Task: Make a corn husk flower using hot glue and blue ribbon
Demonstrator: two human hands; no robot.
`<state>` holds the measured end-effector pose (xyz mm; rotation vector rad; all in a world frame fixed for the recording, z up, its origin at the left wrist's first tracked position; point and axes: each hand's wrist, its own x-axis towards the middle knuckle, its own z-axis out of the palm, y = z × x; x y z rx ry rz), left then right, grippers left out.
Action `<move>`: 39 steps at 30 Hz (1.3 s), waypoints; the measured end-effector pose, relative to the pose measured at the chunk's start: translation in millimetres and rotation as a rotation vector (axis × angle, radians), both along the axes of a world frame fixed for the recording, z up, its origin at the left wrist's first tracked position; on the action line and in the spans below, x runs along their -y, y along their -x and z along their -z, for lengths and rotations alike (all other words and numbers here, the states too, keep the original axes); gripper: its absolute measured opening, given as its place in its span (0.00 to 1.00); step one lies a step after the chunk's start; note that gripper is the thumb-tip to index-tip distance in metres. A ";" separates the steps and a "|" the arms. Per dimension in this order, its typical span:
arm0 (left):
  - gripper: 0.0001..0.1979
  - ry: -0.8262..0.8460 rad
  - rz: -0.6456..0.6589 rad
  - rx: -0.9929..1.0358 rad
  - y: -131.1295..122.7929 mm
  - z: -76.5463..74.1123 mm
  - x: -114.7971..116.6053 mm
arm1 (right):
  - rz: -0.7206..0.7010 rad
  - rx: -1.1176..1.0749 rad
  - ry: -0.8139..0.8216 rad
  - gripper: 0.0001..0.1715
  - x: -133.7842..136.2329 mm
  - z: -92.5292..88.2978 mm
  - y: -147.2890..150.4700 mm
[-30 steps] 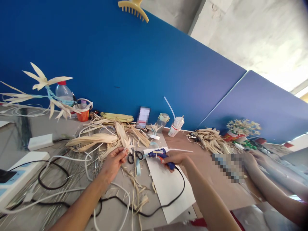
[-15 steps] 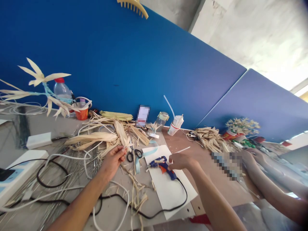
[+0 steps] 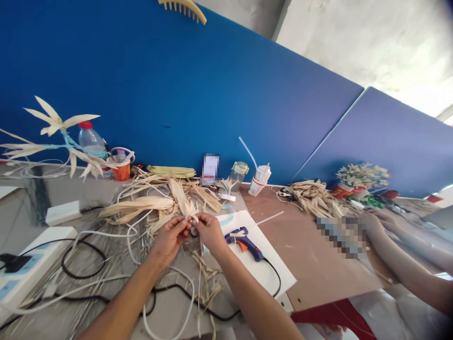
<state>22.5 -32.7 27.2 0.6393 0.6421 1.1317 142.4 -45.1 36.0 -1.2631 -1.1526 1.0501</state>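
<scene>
My left hand (image 3: 172, 237) is closed, thumb and fingers pinching a small pale corn husk flower (image 3: 192, 216). Fingertips of my right hand (image 3: 212, 232) meet it from the other side, pinched on the same husk piece. Fingers partly cover the flower, so its lower end is hidden. Just behind and below the fingers, a loop of the scissors (image 3: 193, 231) peeks out. To the right, a blue glue gun (image 3: 252, 246) with an orange trigger lies on a white sheet of paper (image 3: 271, 276), untouched by either hand.
Dried corn husks (image 3: 141, 205) heap behind my hands. A power strip (image 3: 38, 264) and looping cables lie at left. A husk flower stem (image 3: 65, 134) rises near a red-capped bottle (image 3: 90, 139). A paper cup (image 3: 257, 185) stands at the back; a co-worker's arms (image 3: 392, 255) are at right.
My right hand has moved left from above the glue gun to the husk flower in my left hand. Now both hands meet there, covering most of the scissors.
</scene>
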 end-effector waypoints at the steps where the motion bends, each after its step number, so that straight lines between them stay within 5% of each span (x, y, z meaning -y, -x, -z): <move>1: 0.11 0.001 -0.005 0.005 0.1 -0.2 -0.2 | -0.006 -0.055 -0.007 0.07 -2.6 1.8 1.6; 14: 0.12 -0.001 -0.012 -0.066 -4.9 -1.3 2.7 | -0.110 -0.493 0.003 0.11 -6.3 15.8 2.8; 33: 0.13 -0.053 0.000 -0.234 -3.3 -4.2 4.4 | -0.091 -0.213 -0.206 0.09 -7.7 9.0 -3.4; 39: 0.12 -0.015 0.063 -0.170 -1.7 -4.6 4.4 | -0.213 -0.258 -0.060 0.14 -6.9 8.0 -8.8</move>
